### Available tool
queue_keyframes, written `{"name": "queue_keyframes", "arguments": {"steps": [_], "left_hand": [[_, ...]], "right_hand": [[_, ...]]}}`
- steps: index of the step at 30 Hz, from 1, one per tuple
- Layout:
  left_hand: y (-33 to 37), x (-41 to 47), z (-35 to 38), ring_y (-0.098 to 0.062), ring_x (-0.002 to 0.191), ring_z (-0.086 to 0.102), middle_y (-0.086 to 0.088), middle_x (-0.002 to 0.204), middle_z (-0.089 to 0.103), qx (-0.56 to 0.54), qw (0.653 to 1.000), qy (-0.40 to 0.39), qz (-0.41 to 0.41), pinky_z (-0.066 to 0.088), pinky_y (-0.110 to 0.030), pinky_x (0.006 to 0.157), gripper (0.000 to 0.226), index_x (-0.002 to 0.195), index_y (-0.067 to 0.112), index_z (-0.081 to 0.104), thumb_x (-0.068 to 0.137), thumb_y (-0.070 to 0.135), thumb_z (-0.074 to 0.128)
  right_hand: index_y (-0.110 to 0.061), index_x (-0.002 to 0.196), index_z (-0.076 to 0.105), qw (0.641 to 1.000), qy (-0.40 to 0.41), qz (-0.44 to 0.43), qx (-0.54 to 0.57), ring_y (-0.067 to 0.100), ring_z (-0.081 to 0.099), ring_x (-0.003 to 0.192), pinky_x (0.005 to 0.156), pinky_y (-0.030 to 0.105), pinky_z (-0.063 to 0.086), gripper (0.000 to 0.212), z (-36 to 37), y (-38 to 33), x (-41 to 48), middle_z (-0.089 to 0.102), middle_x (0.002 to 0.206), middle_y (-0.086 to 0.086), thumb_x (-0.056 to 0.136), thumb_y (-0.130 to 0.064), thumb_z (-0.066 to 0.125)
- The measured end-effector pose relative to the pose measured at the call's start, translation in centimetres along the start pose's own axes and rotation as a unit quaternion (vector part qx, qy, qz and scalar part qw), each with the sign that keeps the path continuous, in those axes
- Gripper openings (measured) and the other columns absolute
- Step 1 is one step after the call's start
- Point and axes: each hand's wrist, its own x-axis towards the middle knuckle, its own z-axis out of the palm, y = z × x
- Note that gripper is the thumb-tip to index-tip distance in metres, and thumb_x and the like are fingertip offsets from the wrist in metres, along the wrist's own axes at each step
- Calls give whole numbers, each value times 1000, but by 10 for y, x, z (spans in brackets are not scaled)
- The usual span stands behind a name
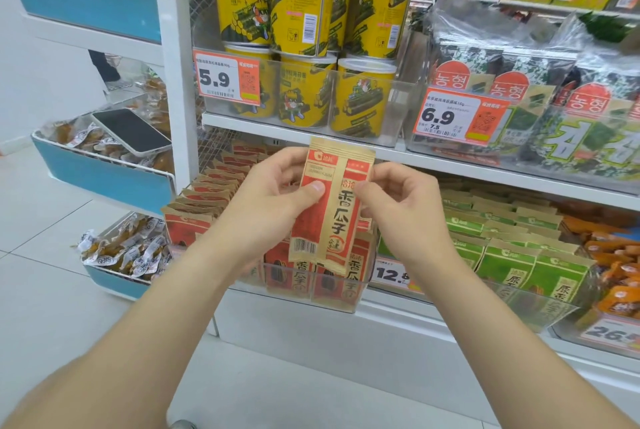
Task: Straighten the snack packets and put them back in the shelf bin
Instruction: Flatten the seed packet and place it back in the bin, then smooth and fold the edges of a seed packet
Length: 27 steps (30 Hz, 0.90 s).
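A red and tan snack packet stands upright in front of me, held above the clear shelf bin. My left hand grips its left edge, thumb pressed on the front. My right hand pinches its right edge. Below it, more red packets of the same kind stand in the bin, and a row of them runs back to the left.
Green packets fill the bin to the right. Yellow tubs and seaweed packs sit on the shelf above. A phone lies on wrapped snacks in a blue rack at the left. White floor tiles lie below.
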Motion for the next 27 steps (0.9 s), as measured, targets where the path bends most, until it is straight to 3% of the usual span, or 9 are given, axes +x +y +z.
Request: {"name": "queue_keyframes", "arguments": {"steps": [3, 6, 8, 10, 13, 19, 22, 25, 27], "left_hand": [[-5, -1, 2, -9, 114, 74, 11, 125, 77, 78, 997, -19, 14, 61, -49, 101, 26, 136, 32, 62, 109, 31, 62], [-8, -4, 1, -9, 114, 73, 11, 123, 77, 139, 989, -21, 33, 59, -49, 101, 43, 131, 33, 64, 98, 60, 66], [-10, -4, -1, -1, 108, 72, 14, 117, 77, 199, 979, -21, 49, 59, -39, 97, 37, 128, 33, 65, 101, 58, 64], [-10, -6, -1, 7, 100, 67, 19, 110, 73, 272, 960, -22, 62, 51, -22, 86, 33, 133, 31, 60, 107, 51, 56], [-10, -10, 8, 0, 111, 61, 16, 124, 68, 319, 943, 9, 90, 42, -25, 92, 46, 156, 26, 43, 113, 41, 43], [-13, -1, 12, -4, 129, 64, 16, 132, 73, 165, 985, 12, 51, 47, -42, 116, 36, 148, 31, 56, 113, 31, 48], [-11, -1, 11, 0, 118, 69, 19, 121, 77, 133, 990, 9, 50, 51, -34, 106, 28, 134, 43, 59, 115, 24, 51], [-7, -1, 11, -3, 104, 74, 14, 111, 79, 87, 995, 32, 45, 57, -37, 93, 38, 152, 37, 49, 114, 33, 52], [-4, -3, 10, -8, 104, 74, 15, 106, 76, 55, 997, 29, 37, 60, -41, 95, 47, 159, 44, 37, 114, 38, 49]], "right_hand": [[-18, 81, 76, 1000, -14, -18, -1, 22, 69, 72, 69, 51, 63, 11, 6, 0, -5, 78, 80, 10, 89, -11, 74], [-16, 80, 72, 998, -40, -54, -18, 28, 67, 67, 63, 55, 61, 9, 6, 1, -9, 73, 74, 12, 89, -15, 75], [-15, 78, 68, 993, -41, -95, -62, 29, 64, 62, 56, 43, 57, 10, 6, 0, -12, 68, 68, 7, 85, -20, 72], [-13, 72, 64, 989, -25, -117, -89, 15, 56, 53, 51, 31, 49, 13, 8, -2, -15, 65, 63, 3, 80, -22, 70], [-14, 67, 59, 989, -16, -123, -85, 3, 47, 51, 50, 20, 41, 12, 13, -7, -17, 58, 56, -4, 72, -21, 67], [-12, 67, 53, 996, -19, -90, -16, 8, 40, 53, 51, 24, 35, 17, 15, -10, -11, 48, 55, -8, 74, -19, 66], [-15, 70, 59, 997, -22, -69, 22, 14, 49, 56, 54, 27, 42, 14, 13, -8, -9, 58, 59, 4, 79, -18, 69], [-13, 87, 69, 995, -56, -64, 59, 42, 65, 67, 60, 45, 54, 16, 9, -4, -9, 72, 80, 22, 89, -27, 75], [-13, 100, 73, 993, -87, -54, 66, 42, 72, 79, 67, 51, 61, 22, 8, -4, -10, 75, 92, 23, 95, -34, 76]]}}
